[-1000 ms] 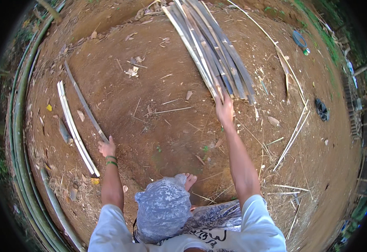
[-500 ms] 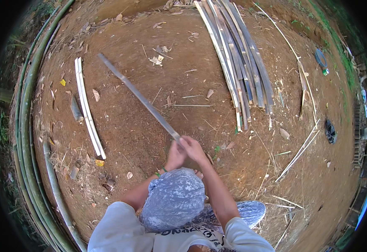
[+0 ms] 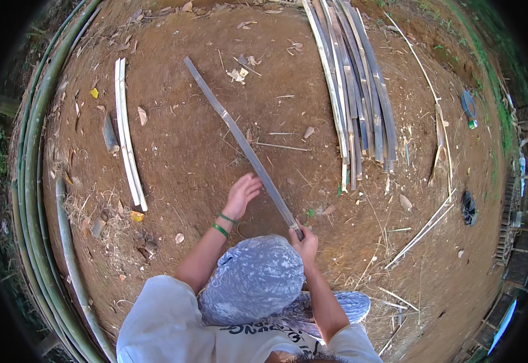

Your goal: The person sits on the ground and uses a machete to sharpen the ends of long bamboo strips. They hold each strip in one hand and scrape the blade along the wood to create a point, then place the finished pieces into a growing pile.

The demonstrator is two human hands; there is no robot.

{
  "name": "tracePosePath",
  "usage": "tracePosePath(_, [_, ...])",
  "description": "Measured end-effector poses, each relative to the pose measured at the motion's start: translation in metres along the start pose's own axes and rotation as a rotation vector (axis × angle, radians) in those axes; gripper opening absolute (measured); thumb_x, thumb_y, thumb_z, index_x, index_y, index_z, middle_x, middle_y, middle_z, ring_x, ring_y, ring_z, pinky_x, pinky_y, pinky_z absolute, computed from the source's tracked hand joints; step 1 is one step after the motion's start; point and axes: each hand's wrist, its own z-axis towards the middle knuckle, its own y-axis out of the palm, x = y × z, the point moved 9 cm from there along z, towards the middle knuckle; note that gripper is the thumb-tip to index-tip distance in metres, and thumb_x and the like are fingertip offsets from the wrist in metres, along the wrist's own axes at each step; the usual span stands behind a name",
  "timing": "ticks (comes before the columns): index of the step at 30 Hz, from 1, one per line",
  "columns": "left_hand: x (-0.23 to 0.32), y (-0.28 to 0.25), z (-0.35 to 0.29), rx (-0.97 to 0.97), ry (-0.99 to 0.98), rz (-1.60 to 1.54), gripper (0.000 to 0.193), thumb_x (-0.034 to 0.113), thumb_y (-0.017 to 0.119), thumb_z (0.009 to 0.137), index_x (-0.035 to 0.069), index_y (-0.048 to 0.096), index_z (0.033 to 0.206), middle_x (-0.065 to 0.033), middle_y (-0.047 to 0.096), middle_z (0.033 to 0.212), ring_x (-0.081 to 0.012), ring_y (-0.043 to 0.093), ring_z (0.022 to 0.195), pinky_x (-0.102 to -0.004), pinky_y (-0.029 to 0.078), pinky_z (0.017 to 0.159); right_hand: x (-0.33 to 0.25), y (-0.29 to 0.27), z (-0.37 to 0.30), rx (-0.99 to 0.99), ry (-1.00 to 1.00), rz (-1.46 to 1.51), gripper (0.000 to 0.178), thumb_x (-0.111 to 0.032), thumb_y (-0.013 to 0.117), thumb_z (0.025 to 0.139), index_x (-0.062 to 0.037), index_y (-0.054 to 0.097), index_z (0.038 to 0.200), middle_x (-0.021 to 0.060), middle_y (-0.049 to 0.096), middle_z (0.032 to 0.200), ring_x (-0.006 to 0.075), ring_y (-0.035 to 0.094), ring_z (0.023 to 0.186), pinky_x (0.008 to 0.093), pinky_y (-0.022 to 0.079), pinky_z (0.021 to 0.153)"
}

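Observation:
A long, dark grey bamboo strip (image 3: 249,148) slants from the far left down toward my knee. Its near end is gripped by my right hand (image 3: 304,243), whose fingers wrap round it. My left hand (image 3: 242,195) is off the strip, just to its left, with fingers stretched out and nothing in them. Green bands circle the left wrist. Below both hands, my raised knee (image 3: 255,272) in patterned grey-blue cloth fills the lower middle.
A stack of split bamboo strips (image 3: 355,91) lies at the far right. Two pale strips (image 3: 127,133) lie at left, near a short bamboo piece (image 3: 110,133). Long green bamboo poles (image 3: 31,175) line the left edge. A blue ring-shaped item (image 3: 468,104) and black plastic (image 3: 468,209) lie at right.
My left hand has come off the strip and opened at its left. My right hand has moved right and nearer to me, taking the strip's near end with it.

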Motion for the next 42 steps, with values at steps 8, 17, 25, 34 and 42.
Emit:
tracePosePath(8, [0.028, 0.085, 0.016, -0.136, 0.065, 0.027, 0.024, 0.02, 0.046, 0.107, 0.002, 0.05, 0.121, -0.0194, 0.062, 0.128, -0.0277, 0.065, 0.114, -0.0407, 0.056, 0.094, 0.018, -0.033, -0.04, 0.075, -0.023, 0.044, 0.029, -0.026, 0.073, 0.088, -0.0016, 0.068, 0.104, 0.0192, 0.068, 0.077, 0.0333, 0.068, 0.069, 0.041, 0.052, 0.063])
tracePosePath(17, [0.062, 0.214, -0.015, -0.509, 0.045, 0.142, 0.019, 0.01, 0.064, 0.097, 0.006, 0.053, 0.112, -0.0131, 0.069, 0.11, -0.0245, 0.07, 0.1, -0.0379, 0.06, 0.083, 0.039, -0.053, -0.064, 0.164, -0.008, 0.236, 0.027, -0.025, 0.058, 0.1, 0.0012, 0.062, 0.095, 0.0057, 0.055, 0.062, 0.011, 0.051, 0.058, 0.0322, 0.041, 0.052])
tracePosePath(25, [0.067, 0.261, -0.02, -0.553, 0.151, 0.434, 0.03, 0.015, 0.078, 0.088, 0.007, 0.053, 0.101, 0.0, 0.061, 0.088, -0.0087, 0.062, 0.085, -0.0222, 0.051, 0.075, 0.035, -0.051, -0.077, 0.071, 0.027, 0.562, 0.036, -0.029, 0.049, 0.105, -0.0013, 0.065, 0.088, 0.0026, 0.048, 0.058, 0.0113, 0.047, 0.053, 0.0337, 0.039, 0.051])
tracePosePath(34, [0.027, 0.163, 0.014, -0.254, 0.248, 0.738, 0.042, 0.016, 0.072, 0.092, 0.001, 0.053, 0.127, -0.008, 0.068, 0.106, -0.0167, 0.064, 0.1, -0.0302, 0.051, 0.087, 0.027, -0.101, 0.024, 0.558, 0.061, 0.122, 0.034, -0.034, 0.074, 0.086, -0.0023, 0.069, 0.098, 0.0182, 0.069, 0.075, 0.0318, 0.069, 0.068, 0.0439, 0.053, 0.065])
tracePosePath(42, [0.076, -0.059, -0.044, 0.396, 0.588, 1.105, 0.037, 0.013, 0.074, 0.087, 0.004, 0.058, 0.119, -0.0105, 0.069, 0.096, -0.0225, 0.067, 0.088, -0.0363, 0.054, 0.081, -0.024, -0.153, 0.207, 0.696, -0.092, -0.135, 0.036, -0.036, 0.071, 0.086, -0.0015, 0.068, 0.097, 0.0254, 0.07, 0.085, 0.0442, 0.069, 0.08, 0.0515, 0.054, 0.073])
